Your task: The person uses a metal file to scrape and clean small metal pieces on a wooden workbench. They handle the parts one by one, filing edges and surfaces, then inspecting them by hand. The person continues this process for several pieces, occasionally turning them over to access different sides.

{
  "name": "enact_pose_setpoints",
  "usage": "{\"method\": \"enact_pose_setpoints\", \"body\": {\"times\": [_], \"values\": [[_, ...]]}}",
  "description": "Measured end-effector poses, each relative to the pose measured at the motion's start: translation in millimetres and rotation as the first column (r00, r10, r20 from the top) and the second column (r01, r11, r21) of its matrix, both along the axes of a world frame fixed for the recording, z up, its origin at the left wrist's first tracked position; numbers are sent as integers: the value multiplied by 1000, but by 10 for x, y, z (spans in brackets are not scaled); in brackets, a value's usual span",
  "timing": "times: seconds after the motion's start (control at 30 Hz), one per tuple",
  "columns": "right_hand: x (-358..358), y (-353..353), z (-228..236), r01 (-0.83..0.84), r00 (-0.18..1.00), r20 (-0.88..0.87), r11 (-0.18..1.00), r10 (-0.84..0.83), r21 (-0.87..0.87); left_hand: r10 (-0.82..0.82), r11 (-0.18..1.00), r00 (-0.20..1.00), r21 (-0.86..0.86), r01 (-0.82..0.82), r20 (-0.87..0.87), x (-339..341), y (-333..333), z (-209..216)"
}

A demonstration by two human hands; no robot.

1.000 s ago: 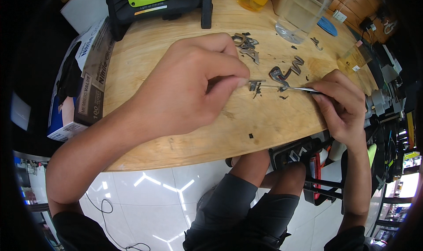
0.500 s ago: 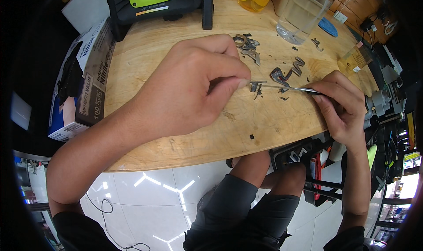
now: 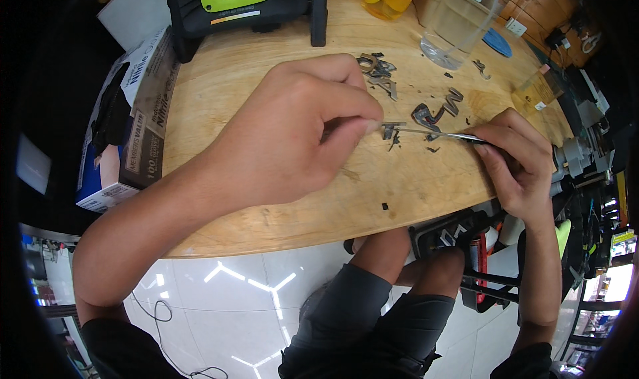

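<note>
My left hand (image 3: pixel 293 129) is closed in a pinch, thumb and forefinger on the end of a small letter-shaped metal emblem piece (image 3: pixel 393 125). My right hand (image 3: pixel 519 156) grips the handle of a slim metal tool (image 3: pixel 459 136) with a thin pointed end; its exact kind cannot be made out. The tool's thin end reaches left across to the emblem piece, beside the left fingertips. Dark scraps (image 3: pixel 395 140) lie just below that piece. Between the hands, further back, lie more emblem pieces (image 3: pixel 426 115), with a silvery one (image 3: pixel 452 102) next to them.
More emblem pieces (image 3: pixel 383 86) lie in a pile beyond my left hand. A work light (image 3: pixel 246 13), a yellow bottle (image 3: pixel 389 0) and a clear container (image 3: pixel 446 49) stand at the back. A glove box (image 3: pixel 143 126) is at left, a small clear bottle (image 3: pixel 536 89) at right.
Everything in the picture has shifted slightly right, both hands and table alike. The pinch and the tool's place at the emblem piece look about the same.
</note>
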State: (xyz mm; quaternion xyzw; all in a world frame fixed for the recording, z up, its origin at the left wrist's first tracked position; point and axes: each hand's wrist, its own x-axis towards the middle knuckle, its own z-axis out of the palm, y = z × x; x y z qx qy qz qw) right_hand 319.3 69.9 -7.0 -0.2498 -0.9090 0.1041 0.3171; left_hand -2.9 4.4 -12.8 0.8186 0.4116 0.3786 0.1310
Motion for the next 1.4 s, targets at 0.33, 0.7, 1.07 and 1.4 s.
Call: {"method": "enact_pose_setpoints", "body": {"times": [0.33, 0.7, 1.07, 1.4], "values": [[-3, 12, 1, -8, 1000, -14, 999, 7, -34, 15, 1000, 1000, -19, -14, 5, 13, -6, 7], [-26, 6, -9, 6, 1000, -2, 1000, -6, -25, 18, 1000, 1000, -17, -18, -3, 17, -3, 12], [-18, 47, 23, -26, 1000, -3, 998, 26, -65, 8, 1000, 1000, -5, -8, -7, 5, 4, -1], [-32, 52, 7, -27, 1000, -11, 998, 27, -64, 9, 1000, 1000, 20, -9, -23, -2, 9, 0]]}}
